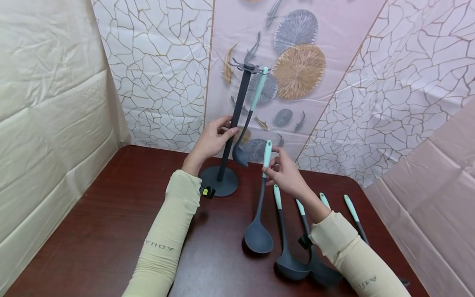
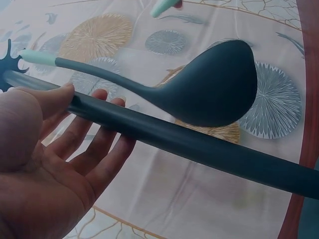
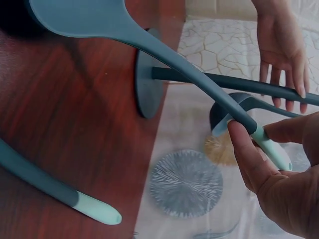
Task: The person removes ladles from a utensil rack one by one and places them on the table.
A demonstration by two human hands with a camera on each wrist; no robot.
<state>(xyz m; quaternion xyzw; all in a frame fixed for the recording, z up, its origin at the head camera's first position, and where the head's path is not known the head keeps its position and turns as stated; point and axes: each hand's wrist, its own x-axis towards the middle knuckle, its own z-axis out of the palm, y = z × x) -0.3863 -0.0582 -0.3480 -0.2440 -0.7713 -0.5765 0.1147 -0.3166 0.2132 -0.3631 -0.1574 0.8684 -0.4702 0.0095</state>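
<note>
My left hand [image 1: 213,139] grips the dark post of a utensil stand [image 1: 237,105], thumb on one side and fingers on the other. From a hook on the stand's crown hangs a grey ladle [image 1: 241,154] with a mint handle; its bowl [image 2: 214,84] is close beside the post in the left wrist view. To the right of the stand, my right hand [image 1: 285,172] pinches the mint handle of a large round-bowled spoon [image 1: 258,238]. That spoon is upright, bowl down, above the table. Thumb and fingertips [image 3: 244,149] meet its handle near the grey neck.
Several more mint-handled utensils lie at the right of the brown table [image 1: 92,231], among them a ladle [image 1: 293,266]. My right forearm partly covers others, including one with its handle [image 1: 350,208] at the far right. A patterned cloth [image 1: 163,74] hangs behind the table's back edge.
</note>
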